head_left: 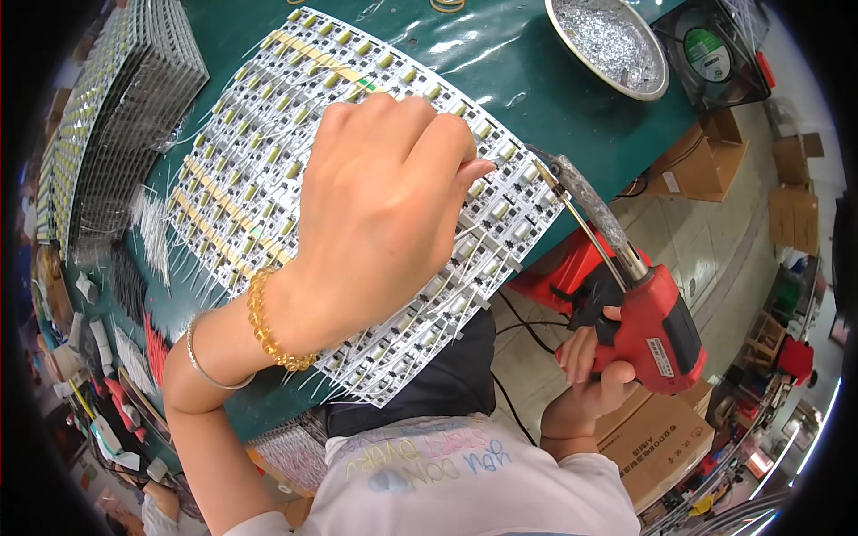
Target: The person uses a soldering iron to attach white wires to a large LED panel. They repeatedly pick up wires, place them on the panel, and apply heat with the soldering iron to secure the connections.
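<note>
A white panel of small circuit boards [416,326] lies on the green table, set with rows of yellow-green parts and thin white wires. Above it my left hand [384,196] is closed, thumb and fingertips pinched together near the panel's right side. Whatever it pinches is too small or hidden to name. At the panel's right edge, my right hand [590,362] grips a red and black soldering gun [661,335]. Its metal tube and thin rod reach up to the panel's right corner, where the tip is close to the boards.
A round metal dish [617,49] of silvery scraps and a black box with a green-labelled spool [710,54] stand at the far right. Stacked panels [125,116] rise at the left, beside bundles of white, black and red wires [154,344]. Cardboard boxes [657,442] sit on the floor.
</note>
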`<state>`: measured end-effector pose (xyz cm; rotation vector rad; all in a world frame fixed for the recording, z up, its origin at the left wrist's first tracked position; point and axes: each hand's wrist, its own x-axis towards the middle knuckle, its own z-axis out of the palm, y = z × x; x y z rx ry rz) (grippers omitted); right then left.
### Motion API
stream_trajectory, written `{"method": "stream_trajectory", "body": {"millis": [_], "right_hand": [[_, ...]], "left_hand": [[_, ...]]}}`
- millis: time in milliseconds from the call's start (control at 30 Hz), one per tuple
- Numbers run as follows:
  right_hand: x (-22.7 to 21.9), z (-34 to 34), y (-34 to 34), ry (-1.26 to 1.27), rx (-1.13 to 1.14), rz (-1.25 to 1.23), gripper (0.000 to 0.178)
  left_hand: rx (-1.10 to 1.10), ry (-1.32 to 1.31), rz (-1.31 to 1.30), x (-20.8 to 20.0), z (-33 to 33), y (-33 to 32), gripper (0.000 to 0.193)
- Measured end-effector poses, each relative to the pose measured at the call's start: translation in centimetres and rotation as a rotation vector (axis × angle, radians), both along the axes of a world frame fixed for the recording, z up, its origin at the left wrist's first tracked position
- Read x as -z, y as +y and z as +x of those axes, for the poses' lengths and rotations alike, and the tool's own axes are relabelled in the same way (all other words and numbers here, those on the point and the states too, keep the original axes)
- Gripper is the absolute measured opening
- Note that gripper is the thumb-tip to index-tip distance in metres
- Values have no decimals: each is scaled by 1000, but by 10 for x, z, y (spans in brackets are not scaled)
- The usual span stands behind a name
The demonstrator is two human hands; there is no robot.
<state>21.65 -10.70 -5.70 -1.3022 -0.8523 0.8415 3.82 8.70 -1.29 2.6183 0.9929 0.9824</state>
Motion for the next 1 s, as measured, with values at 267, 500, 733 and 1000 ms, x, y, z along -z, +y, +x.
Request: {"method": "stream_trajectory", "body": {"millis": [267,500,733,1000], "right_hand": [[7,4,-5,-62,32,-27,77],[10,5,-10,-143,29,-62,82],[-3,-5,0,-36,-63,-101,77],[12,5,-14,-100,-50,-61,71]], "left_hand": [[27,0,-200,12,7,-2,14],[11,14,-182,19,9,-2,15],[-7,21,-236,21,6,2,17],[-35,-2,-242,22,8,2,18]]}}
